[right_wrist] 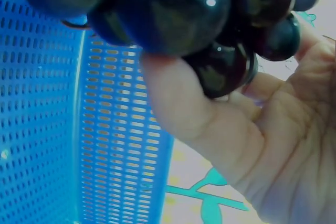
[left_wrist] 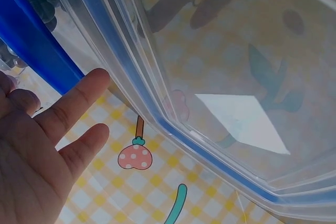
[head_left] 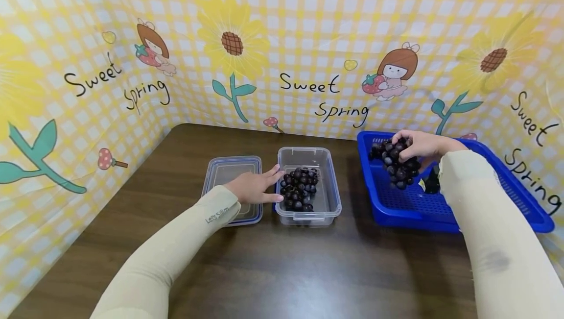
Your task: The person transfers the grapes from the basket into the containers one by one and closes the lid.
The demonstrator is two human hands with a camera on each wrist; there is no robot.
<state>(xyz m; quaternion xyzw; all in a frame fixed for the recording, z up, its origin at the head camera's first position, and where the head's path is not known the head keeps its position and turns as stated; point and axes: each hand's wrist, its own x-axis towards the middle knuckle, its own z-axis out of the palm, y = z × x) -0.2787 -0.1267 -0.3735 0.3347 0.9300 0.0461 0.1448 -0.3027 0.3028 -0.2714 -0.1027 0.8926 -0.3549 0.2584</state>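
A bunch of dark grapes [head_left: 398, 162] hangs from my right hand [head_left: 418, 146], which grips it over the blue basket [head_left: 414, 206]. Close up in the right wrist view, the thumb [right_wrist: 184, 103] presses against the glossy grapes [right_wrist: 173, 9]. My left hand [head_left: 255, 186] reaches across the lid with spread, straight fingers, its fingertips right at the left rim of the clear plastic container [head_left: 328, 182]. Another bunch of dark grapes [head_left: 300, 189] lies inside this container, toward its left side.
A clear lid [head_left: 220, 169] with a blue seal lies left of the container, partly under my left forearm. Inside the basket, a dark item with a pale yellowish piece [head_left: 429, 182] sits near my right wrist. A checked, printed cloth [head_left: 308, 39] rises behind the brown table [head_left: 282, 270].
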